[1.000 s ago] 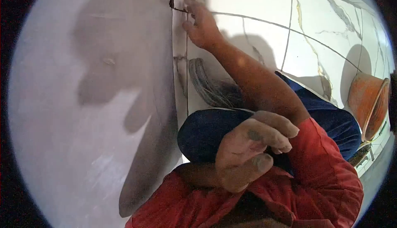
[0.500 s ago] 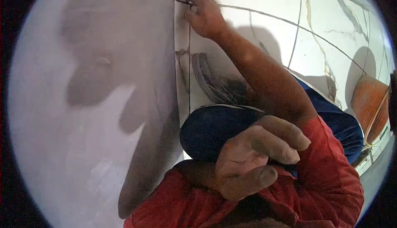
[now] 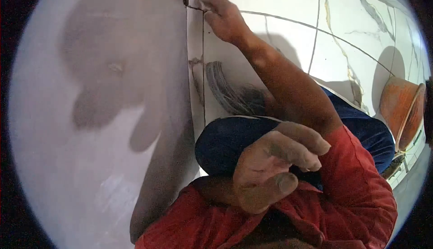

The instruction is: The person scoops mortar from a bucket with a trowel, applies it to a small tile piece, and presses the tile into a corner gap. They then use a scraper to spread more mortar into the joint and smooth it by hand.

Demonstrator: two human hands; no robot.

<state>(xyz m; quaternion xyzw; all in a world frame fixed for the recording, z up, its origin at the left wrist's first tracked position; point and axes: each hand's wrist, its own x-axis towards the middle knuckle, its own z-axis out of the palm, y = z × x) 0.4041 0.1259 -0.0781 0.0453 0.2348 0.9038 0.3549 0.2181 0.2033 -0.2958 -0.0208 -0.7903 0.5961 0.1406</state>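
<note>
At the far corner, my right hand has its fingers bent against a small white tile piece. The piece sits at the end of a narrow tile strip along the foot of the wall, with a dark joint between them. My fingertips are blurred there. Close to the camera hangs my left hand, palm partly turned up, fingers curved and thumb apart. Nothing shows in it. It is in front of my dark blue trouser knee.
The smooth grey wall, with shadows across it, fills the left side. White veined tiles cover the floor. A grey smear marks the floor by my knee. An orange-brown tub stands at the right.
The view has shifted slightly. My right fingers have moved a little at the small tile piece and stay by it. My left hand keeps nearly the same pose.
</note>
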